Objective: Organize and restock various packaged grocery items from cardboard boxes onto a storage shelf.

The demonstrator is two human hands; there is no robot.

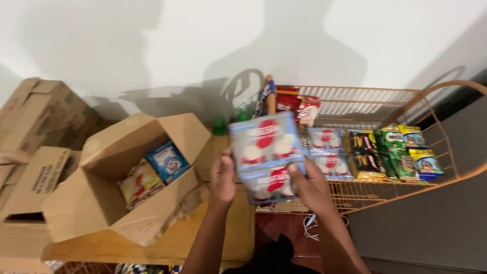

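We hold a small stack of blue snack packs (pixel 267 155) up in front of us with both hands. Our left hand (pixel 223 177) grips the left edge and our right hand (pixel 309 186) grips the lower right corner, so the soft packs stay flat and do not slip apart. The fingers (pixel 293 168) of both hands are closed on the packs, with the thumbs on the front. The stack floats in the air, just in front of the orange wire shelf (pixel 431 109). On that shelf more blue packs (pixel 327 152) of the same kind lie next to black and yellow packs (pixel 364 155) and green packs (pixel 401 152), each kind in its own row, so it is easy to see them. Some red packs (pixel 299 106) stand at the back. To our left an open cardboard box (pixel 101 203) sits on the wooden desk (pixel 223 238), tipped toward us so we can see in. It has a yellow bag (pixel 139 183) and a blue bag (pixel 168 161) inside. More brown boxes (pixel 35 132) sit further left by the white wall (pixel 213 40).
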